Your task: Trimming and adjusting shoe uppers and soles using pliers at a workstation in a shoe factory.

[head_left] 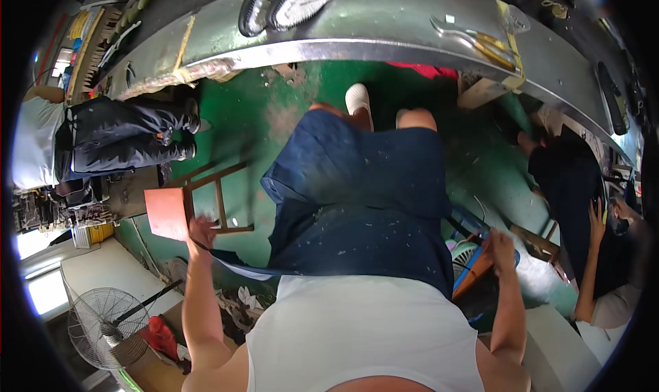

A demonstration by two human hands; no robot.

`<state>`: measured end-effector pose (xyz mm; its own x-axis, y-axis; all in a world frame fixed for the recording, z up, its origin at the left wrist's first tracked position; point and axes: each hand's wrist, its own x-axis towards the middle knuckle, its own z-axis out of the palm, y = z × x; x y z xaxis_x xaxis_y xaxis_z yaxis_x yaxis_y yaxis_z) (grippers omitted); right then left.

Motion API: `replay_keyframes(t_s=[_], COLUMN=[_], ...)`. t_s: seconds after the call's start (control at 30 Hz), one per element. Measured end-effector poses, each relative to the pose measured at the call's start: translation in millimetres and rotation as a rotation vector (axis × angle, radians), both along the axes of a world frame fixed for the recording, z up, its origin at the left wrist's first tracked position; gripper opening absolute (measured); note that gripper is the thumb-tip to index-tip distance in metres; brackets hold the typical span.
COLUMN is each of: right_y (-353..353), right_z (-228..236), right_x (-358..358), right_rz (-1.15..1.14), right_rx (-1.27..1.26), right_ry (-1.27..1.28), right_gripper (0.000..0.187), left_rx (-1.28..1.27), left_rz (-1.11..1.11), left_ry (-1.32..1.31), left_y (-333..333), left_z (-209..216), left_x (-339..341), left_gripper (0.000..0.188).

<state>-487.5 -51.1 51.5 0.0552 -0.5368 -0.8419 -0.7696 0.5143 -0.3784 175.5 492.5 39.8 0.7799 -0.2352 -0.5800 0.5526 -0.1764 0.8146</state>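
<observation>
A dark blue apron (357, 237), specked with small light bits, hangs from my waist over my legs. Out to the left, my left hand (201, 233) is closed on an apron tie, a dark strip running back to the apron's side. This hand is slightly blurred and overlaps the edge of a stool with a reddish seat (167, 213). Held out at the right, my right hand (502, 250) is closed on the other dark tie, which stretches in toward my waist. Most of that grip is hidden by the fingers.
A metal workbench (384, 21) crosses ahead, bearing a pair of shoes (288, 7) and yellow-handled pincers (477, 40). One person (103, 141) stands at the left, another (570, 186) works at the right. A caged fan (108, 327) stands lower left on the green floor's side.
</observation>
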Motion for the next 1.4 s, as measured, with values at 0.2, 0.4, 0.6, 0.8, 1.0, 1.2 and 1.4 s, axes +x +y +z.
replay_keyframes(t_s=[0.2,0.4,0.6,0.8,1.0,1.2,1.4], right_y=[63.9,78.3,-39.0,-129.9,-101.2,-20.2,-7.7], right_z=[18.7,45.2,90.5,172.3,165.0,83.2,55.0], right_x=[41.6,55.9,104.0,179.7,152.4,95.7,84.6], right_rz=[0.579,0.587,0.748,0.651,0.888,1.032,0.881], right_rx=[-0.398,-0.187,-0.554,-1.119,-1.383,-0.818,-0.612], right_ry=[-0.657,-0.279,-0.284,-0.141,-0.191,-0.128,-0.293], right_gripper=[0.062,0.037,0.02,0.025,0.018,0.022,0.02], left_rx=[0.245,0.68,0.535,0.378,0.377,0.542,0.274], left_rz=[-0.975,-1.014,-1.2,-0.791,-0.851,-1.112,-0.737], left_ry=[0.01,0.294,-0.652,-0.647,-0.879,-0.487,-0.132], left_y=[-193.5,-195.4,-233.6,-375.2,-350.1,-289.1,-250.1], left_z=[64.5,43.7,67.2,207.8,201.4,106.2,26.3], left_x=[-80.0,-163.4,-54.4,-12.0,0.4,-39.0,-40.8], left_gripper=[0.057,0.045,0.036,0.041,0.048,0.061,0.08])
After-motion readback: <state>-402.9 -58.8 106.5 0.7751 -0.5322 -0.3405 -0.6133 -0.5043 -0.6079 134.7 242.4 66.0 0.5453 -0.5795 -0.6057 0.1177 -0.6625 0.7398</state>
